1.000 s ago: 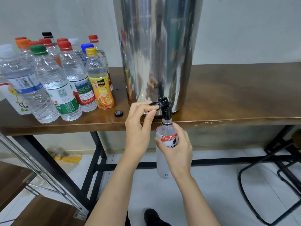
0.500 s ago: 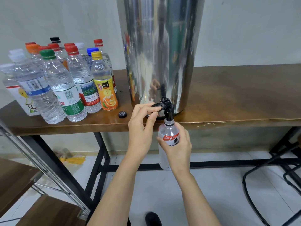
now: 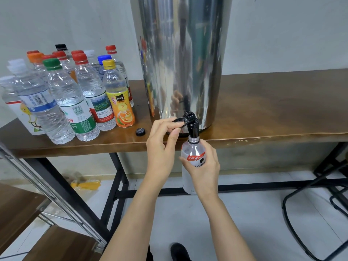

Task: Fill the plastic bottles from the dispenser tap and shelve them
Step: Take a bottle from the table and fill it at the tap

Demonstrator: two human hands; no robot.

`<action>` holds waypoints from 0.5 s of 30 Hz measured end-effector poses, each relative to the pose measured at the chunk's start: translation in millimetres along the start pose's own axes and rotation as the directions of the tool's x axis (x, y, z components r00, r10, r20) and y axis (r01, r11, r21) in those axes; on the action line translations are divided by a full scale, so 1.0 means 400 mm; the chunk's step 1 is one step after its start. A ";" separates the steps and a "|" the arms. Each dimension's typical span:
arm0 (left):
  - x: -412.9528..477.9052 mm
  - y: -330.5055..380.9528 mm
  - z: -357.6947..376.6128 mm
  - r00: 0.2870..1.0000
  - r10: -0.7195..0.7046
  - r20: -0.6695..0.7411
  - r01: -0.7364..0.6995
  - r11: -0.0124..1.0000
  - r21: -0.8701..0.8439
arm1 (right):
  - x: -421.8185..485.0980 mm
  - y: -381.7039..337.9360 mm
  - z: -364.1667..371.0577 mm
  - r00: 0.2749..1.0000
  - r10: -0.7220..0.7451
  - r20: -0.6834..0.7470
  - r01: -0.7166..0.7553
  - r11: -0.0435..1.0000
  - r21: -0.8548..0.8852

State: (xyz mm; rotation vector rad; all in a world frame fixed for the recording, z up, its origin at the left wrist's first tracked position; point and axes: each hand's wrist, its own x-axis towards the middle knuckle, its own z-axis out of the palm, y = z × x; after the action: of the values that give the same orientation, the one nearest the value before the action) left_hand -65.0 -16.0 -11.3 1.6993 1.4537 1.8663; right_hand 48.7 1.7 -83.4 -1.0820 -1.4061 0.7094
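Little change: left grip [image 3: 162,147] still pinches tap lever [image 3: 179,120], right grip [image 3: 204,170] still wraps bottle [image 3: 194,148] held under spout [image 3: 193,129]. Filling likely ongoing; capping, shelving remain.

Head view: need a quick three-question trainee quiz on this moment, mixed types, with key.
1. True or false: the right hand grips the bottle under the tap.
2. The left hand pinches: A) the lever B) a green cap C) a cup.
3. Fill in: the black cap lies on the ____.
Key: 1 true; 2 A; 3 table.
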 end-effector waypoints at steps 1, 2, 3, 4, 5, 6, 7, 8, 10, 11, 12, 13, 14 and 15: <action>-0.001 0.000 0.000 1.000 0.000 -0.002 0.000 1.000 0.001 | 0.000 -0.001 0.000 1.000 -0.002 -0.002 0.002 1.000 0.000; -0.001 0.000 0.000 1.000 0.001 -0.003 -0.001 1.000 0.001 | 0.000 -0.001 0.000 1.000 -0.005 -0.005 0.005 1.000 -0.002; -0.002 0.000 0.000 1.000 0.003 -0.002 -0.003 1.000 0.000 | 0.000 -0.002 -0.001 1.000 -0.005 -0.006 0.005 1.000 -0.003; -0.002 0.000 0.000 1.000 0.005 -0.003 -0.005 1.000 -0.001 | -0.001 -0.003 -0.002 1.000 -0.004 -0.005 0.004 1.000 -0.003; -0.002 0.000 0.000 1.000 0.007 -0.002 -0.007 1.000 -0.001 | -0.001 -0.004 -0.003 1.000 -0.005 -0.004 0.005 1.000 -0.004; -0.001 0.000 0.000 1.000 0.007 -0.002 -0.007 1.000 -0.003 | -0.001 -0.005 -0.003 1.000 -0.005 -0.004 0.005 1.000 -0.005; -0.001 0.000 0.000 1.000 0.007 -0.002 -0.007 1.000 -0.005 | -0.002 -0.006 -0.003 1.000 -0.005 -0.002 0.005 1.000 -0.004; -0.001 0.000 0.000 1.000 0.006 -0.002 -0.006 1.000 -0.008 | -0.002 -0.007 -0.003 1.000 -0.003 -0.001 0.003 1.000 -0.006; -0.001 0.001 0.000 1.000 0.002 -0.002 -0.002 1.000 -0.008 | -0.003 -0.008 -0.003 1.000 0.000 -0.001 0.000 1.000 -0.011; -0.001 0.002 0.000 1.000 -0.001 -0.001 0.001 1.000 -0.006 | -0.002 -0.008 -0.003 1.000 0.001 -0.001 -0.001 1.000 -0.014; -0.001 0.002 0.001 1.000 -0.003 -0.001 0.003 1.000 -0.005 | -0.002 -0.007 -0.003 1.000 0.001 -0.001 -0.001 1.000 -0.016; -0.001 0.002 0.001 1.000 -0.003 -0.001 0.003 1.000 -0.005 | -0.002 -0.007 -0.004 1.000 0.000 0.001 0.000 1.000 -0.017; -0.001 0.001 0.001 1.000 -0.002 -0.001 0.002 1.000 -0.005 | -0.002 -0.006 -0.004 1.000 0.000 0.002 0.000 1.000 -0.017; -0.001 0.001 0.001 1.000 0.001 -0.002 -0.001 1.000 -0.006 | -0.002 -0.006 -0.005 1.000 -0.001 0.002 0.001 1.000 -0.018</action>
State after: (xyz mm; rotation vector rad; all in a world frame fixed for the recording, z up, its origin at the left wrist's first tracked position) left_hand -64.4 -16.3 -11.3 1.6961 1.4475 1.8714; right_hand 50.0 -0.4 -81.3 -1.0946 -1.4170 0.6985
